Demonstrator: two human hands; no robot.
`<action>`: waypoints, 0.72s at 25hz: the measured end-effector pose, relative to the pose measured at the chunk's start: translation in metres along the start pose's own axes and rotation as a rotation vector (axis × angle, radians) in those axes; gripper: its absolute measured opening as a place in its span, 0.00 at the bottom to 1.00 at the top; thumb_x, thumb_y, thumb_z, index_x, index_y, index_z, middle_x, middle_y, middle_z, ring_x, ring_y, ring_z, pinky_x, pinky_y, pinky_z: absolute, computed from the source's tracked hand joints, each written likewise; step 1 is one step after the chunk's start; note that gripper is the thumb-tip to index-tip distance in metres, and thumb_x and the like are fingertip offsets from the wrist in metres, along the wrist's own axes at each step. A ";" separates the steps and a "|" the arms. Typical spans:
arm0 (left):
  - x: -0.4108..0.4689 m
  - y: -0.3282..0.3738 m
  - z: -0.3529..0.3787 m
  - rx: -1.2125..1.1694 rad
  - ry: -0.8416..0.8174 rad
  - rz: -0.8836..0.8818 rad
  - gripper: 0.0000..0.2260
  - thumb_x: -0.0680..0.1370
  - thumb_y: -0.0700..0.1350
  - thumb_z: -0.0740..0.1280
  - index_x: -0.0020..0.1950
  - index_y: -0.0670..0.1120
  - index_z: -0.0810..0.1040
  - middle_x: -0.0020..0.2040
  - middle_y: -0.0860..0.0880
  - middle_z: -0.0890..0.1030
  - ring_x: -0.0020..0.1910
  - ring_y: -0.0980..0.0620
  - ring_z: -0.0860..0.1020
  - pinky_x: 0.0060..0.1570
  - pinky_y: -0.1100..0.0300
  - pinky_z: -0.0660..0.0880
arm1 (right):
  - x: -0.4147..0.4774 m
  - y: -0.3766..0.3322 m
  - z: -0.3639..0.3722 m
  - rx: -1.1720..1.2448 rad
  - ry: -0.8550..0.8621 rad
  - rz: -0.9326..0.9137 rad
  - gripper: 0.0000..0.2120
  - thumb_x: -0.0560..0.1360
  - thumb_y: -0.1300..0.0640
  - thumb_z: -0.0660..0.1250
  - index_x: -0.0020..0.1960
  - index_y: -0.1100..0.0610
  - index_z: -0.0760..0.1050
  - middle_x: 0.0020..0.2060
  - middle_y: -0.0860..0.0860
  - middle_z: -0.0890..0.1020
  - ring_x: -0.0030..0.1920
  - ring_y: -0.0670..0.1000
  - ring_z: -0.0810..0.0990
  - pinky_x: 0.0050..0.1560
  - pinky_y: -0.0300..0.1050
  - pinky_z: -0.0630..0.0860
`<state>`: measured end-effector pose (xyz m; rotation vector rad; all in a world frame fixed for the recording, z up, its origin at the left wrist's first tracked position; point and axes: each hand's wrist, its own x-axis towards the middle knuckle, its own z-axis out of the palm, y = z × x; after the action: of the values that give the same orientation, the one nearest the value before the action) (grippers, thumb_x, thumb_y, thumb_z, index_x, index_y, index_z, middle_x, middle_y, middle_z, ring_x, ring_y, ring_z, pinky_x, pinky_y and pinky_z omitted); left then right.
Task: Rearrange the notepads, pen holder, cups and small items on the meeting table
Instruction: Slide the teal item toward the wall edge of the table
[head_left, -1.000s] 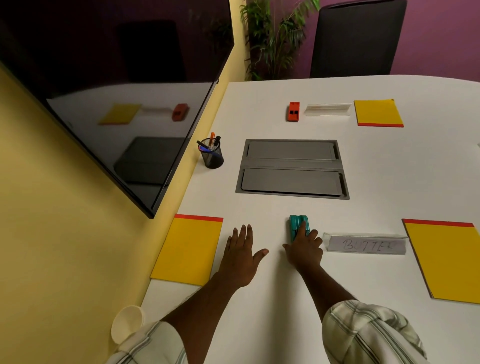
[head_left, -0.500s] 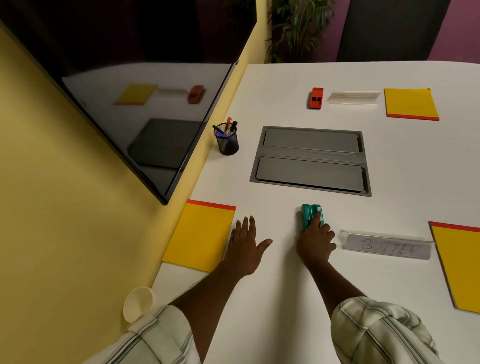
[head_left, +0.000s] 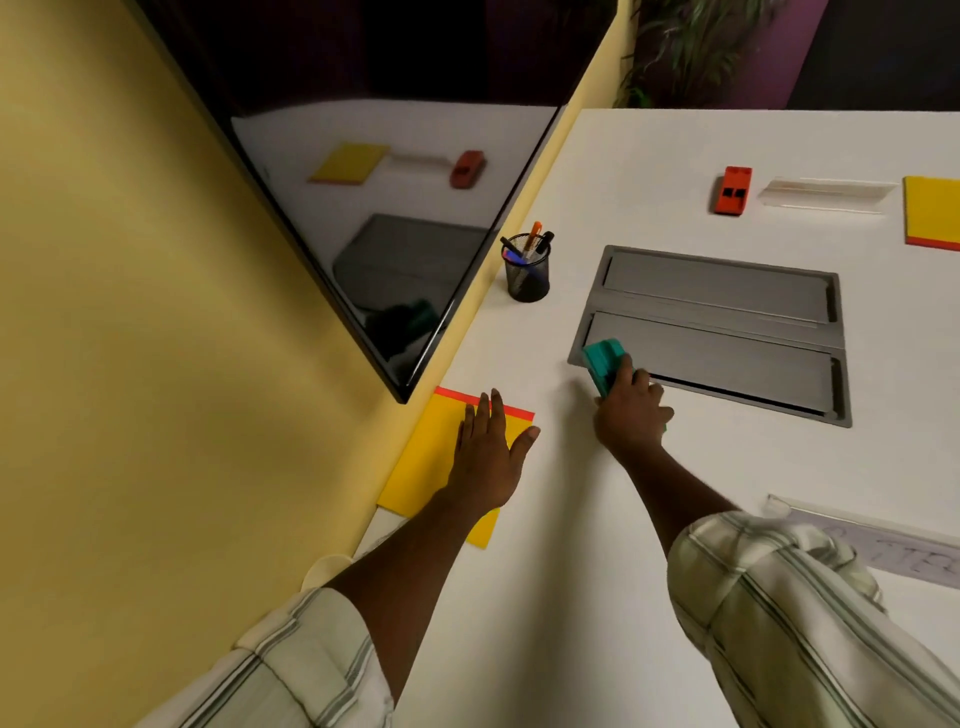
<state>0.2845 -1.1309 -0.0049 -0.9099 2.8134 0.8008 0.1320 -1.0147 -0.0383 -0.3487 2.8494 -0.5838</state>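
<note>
a small teal plastic stapler-like block (head_left: 602, 364) is gripped by the right hand (head_left: 631, 410), fingers curled closed around its near end, just at the near left corner of the grey metal cable hatch (head_left: 727, 312) set into the white meeting table (head_left: 571, 571). whether the block is lifted or resting on the surface cannot be told. the left hand (head_left: 485, 457) is laid flat, fingers spread and holding nothing, on the yellow notepad with a red top strip (head_left: 441, 441) near the table's left edge.

the step in hand is judged to be the repositioning of the teal block. it is best carried clear of the hatch rim rather than dragged, so that the open slot along the hatch's near side is not caught. it should be set down flat on bare table, square to the table edge. the black mesh pen holder with pens (head_left: 525, 270), standing near the left edge beyond the notepad, should be given room so it is not tipped. the notepad can be steadied by the flat palm while the other arm reaches.

at the far edge, an orange block (head_left: 732, 189), a clear name-plate holder (head_left: 826, 195) and a second yellow notepad (head_left: 932, 213) are lined up, a pattern that may be matched on the near side.
</note>
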 end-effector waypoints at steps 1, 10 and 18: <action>0.002 -0.007 -0.005 -0.002 0.010 -0.008 0.34 0.79 0.61 0.52 0.77 0.47 0.41 0.79 0.46 0.45 0.77 0.45 0.43 0.75 0.51 0.44 | 0.008 -0.012 0.000 0.009 -0.008 -0.041 0.36 0.75 0.54 0.66 0.76 0.56 0.48 0.66 0.59 0.68 0.64 0.62 0.67 0.60 0.65 0.66; 0.021 -0.054 -0.025 0.019 0.031 -0.079 0.35 0.79 0.61 0.53 0.77 0.46 0.41 0.79 0.47 0.45 0.77 0.45 0.43 0.75 0.51 0.45 | 0.055 -0.099 0.029 -0.032 -0.103 -0.328 0.30 0.73 0.57 0.69 0.70 0.58 0.60 0.64 0.56 0.72 0.66 0.58 0.69 0.70 0.70 0.53; 0.026 -0.074 -0.021 0.014 0.034 -0.128 0.34 0.79 0.61 0.53 0.78 0.48 0.42 0.79 0.46 0.46 0.77 0.46 0.45 0.74 0.51 0.48 | 0.074 -0.128 0.063 -0.033 -0.202 -0.454 0.25 0.73 0.60 0.67 0.68 0.56 0.63 0.64 0.54 0.73 0.67 0.57 0.68 0.71 0.69 0.47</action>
<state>0.3072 -1.2062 -0.0265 -1.0982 2.7518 0.7548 0.1016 -1.1721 -0.0544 -1.0134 2.5911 -0.5403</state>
